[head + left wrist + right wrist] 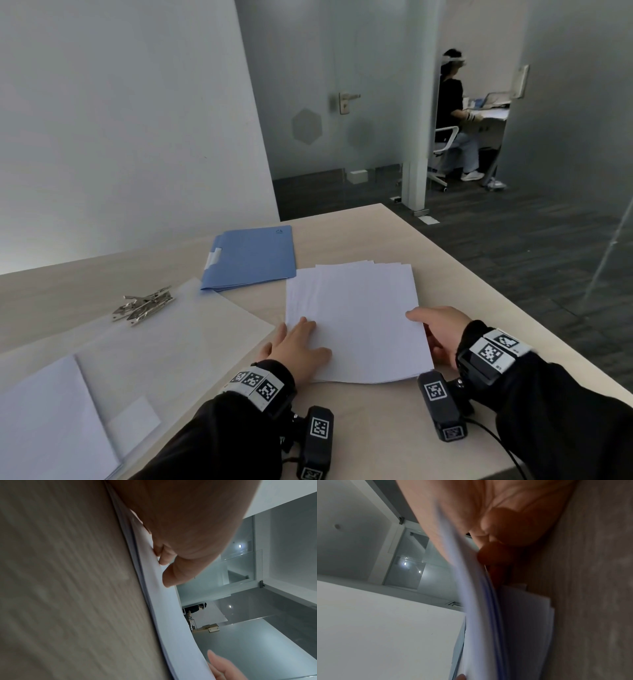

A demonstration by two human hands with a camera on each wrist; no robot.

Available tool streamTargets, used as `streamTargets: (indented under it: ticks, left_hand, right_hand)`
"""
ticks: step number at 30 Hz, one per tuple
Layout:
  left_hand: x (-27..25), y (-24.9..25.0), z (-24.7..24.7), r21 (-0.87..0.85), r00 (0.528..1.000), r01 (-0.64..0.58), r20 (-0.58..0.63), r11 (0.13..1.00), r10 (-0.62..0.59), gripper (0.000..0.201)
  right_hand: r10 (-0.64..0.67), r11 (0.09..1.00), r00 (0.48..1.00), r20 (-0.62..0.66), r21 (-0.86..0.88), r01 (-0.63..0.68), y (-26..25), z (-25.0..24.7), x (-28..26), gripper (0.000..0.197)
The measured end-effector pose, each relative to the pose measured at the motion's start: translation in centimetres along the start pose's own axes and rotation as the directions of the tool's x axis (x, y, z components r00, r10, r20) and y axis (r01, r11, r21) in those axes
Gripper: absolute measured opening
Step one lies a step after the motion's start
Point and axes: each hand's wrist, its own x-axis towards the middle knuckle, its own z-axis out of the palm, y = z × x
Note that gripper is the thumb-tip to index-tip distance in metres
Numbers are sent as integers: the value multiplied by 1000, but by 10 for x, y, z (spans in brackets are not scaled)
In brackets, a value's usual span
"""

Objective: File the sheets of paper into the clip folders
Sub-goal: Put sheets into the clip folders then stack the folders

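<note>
A stack of white sheets, slightly fanned at its far edge, lies on the wooden table. My left hand rests flat on the stack's near left corner with straight fingers. My right hand holds the stack's right edge, thumb on top and fingers under it. In the right wrist view the upper sheets are lifted off the lower ones, with fingers curled beneath. The left wrist view shows the paper edge under my fingertips. A shut blue folder lies behind the stack.
An open translucent folder with metal clips and a white sheet lies at the left. The table's right edge runs diagonally near my right arm. A wall stands behind; a person sits far off past a glass partition.
</note>
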Motion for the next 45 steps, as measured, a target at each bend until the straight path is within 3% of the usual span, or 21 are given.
streamTargets:
  ticks: [4,9,11,14,17,20,23,27,31,32,33,39,41,45]
  left_hand:
    - [-1,0,0,-14,1000,-7,-4,1000,6,74]
    - [-2,-2,1,-61,999,40,11,997,-39,80]
    - [-3,-4,1,-96,998,66,13,993,-65,82]
    - [-7,-1,-1,-71,1000,-16,-4,997,15,79]
    - [-9,3,-4,-75,999,-22,-45,997,19,79]
    - [-9,0,-7,-207,998,-15,-63,978,2,82]
    - [-11,-4,-15,-470,995,-25,-95,883,-22,77]
    - [-21,9,-29,-620,967,-156,-256,769,-10,62]
    - [-45,32,-44,-882,972,-229,-232,411,44,31]
    - [-51,35,-46,-886,963,-262,-264,382,48,25]
    - [-55,38,-48,-876,952,-299,-303,379,51,23]
    - [-80,42,-41,-798,892,-444,-437,408,115,20]
    - [-88,41,-35,-789,888,-458,-426,410,172,21]
    - [-92,39,-23,-782,876,-483,-434,394,212,19]
  right_hand:
    - [-15,998,1000,22,-66,17,0,0,4,32]
    - [-70,993,996,47,-96,74,2,0,6,14]
    - [-105,991,992,64,-70,110,3,-1,3,10]
    - [-149,986,987,67,-62,153,6,-4,4,15]
    - [-181,983,983,35,-11,181,10,-12,1,15]
    - [-213,974,977,28,86,210,15,-19,-12,14]
    - [-238,953,970,41,205,225,21,-26,-29,17]
    - [-338,916,938,78,257,309,21,-32,-47,17]
    - [-421,863,904,69,339,376,23,-28,-54,16]
    - [-440,848,896,68,359,389,23,-26,-54,13]
    - [-464,831,883,75,381,405,22,-25,-56,15]
    - [-551,775,819,158,461,432,23,-24,-65,72]
    - [-564,766,809,168,472,436,25,-24,-70,71]
    - [-538,759,826,170,525,386,33,-28,-70,51]
